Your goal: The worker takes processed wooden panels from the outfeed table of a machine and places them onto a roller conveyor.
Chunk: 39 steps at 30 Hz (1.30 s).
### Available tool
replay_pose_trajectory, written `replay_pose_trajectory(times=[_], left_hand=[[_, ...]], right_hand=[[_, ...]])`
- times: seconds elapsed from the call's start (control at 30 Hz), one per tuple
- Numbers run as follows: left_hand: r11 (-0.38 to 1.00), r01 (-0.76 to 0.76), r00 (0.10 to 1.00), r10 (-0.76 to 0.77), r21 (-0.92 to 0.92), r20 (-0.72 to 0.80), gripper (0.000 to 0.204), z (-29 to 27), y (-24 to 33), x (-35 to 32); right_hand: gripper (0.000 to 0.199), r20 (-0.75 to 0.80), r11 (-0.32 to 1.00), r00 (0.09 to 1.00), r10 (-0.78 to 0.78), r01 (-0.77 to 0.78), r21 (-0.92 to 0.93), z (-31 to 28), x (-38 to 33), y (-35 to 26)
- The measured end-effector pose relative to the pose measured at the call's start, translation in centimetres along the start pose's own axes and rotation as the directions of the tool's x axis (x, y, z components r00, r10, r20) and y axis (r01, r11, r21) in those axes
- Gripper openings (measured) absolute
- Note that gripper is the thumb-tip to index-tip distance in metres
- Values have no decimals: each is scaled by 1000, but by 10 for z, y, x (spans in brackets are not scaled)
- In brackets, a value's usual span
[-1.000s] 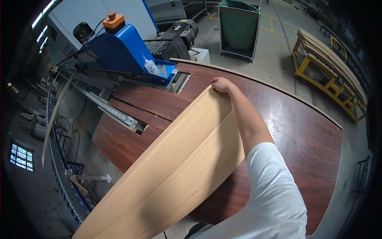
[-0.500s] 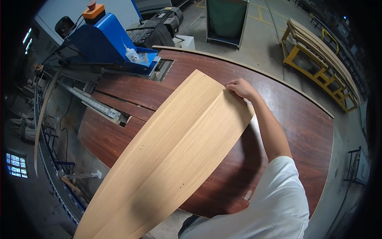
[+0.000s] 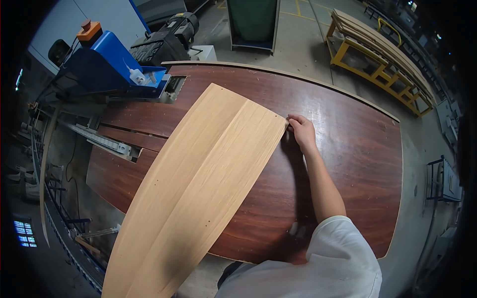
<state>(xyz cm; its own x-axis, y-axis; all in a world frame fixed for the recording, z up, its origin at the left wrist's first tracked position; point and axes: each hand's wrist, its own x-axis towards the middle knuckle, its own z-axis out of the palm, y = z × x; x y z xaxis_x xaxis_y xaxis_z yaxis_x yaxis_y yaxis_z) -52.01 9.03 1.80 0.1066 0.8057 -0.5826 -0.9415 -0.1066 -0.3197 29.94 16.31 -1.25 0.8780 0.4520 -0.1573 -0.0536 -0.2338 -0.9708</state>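
Pale wood veneer sheet [image 3: 198, 193] lay flat along the dark red-brown surface [image 3: 348, 149], its near end overhanging the edge; it looked thin, light, bendy and easily split. The right hand [image 3: 301, 131] pressed its far corner, grip closed on the edge. The left hand was unseen. A blue machine [image 3: 107, 64] stood behind, a yellow rack [image 3: 377, 59] across the concrete floor.

Dark red-brown table [image 3: 348, 149]; pale veneer sheet [image 3: 198, 188] on it
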Motion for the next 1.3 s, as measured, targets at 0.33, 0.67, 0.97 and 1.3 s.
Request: replay_pose_trajectory(times=[0.33, 0.67, 0.97, 1.3], left_hand=[[947, -287, 956, 292, -142, 21, 36, 0, 16, 15], [451, -584, 745, 628, 675, 225, 37, 2, 23, 47], [489, -702, 684, 665, 517, 300, 42, 23, 119, 26], [646, -719, 687, 605, 257, 402, 46, 36, 225, 10]], right_hand=[[43, 61, 800, 971, 231, -225, 556, 85, -204, 18], [50, 895, 228, 217, 389, -964, 134, 107, -397, 36], [27, 875, 345, 424, 235, -878, 332, 212, -451, 46], [32, 742, 538, 635, 216, -711, 452, 211, -462, 73]])
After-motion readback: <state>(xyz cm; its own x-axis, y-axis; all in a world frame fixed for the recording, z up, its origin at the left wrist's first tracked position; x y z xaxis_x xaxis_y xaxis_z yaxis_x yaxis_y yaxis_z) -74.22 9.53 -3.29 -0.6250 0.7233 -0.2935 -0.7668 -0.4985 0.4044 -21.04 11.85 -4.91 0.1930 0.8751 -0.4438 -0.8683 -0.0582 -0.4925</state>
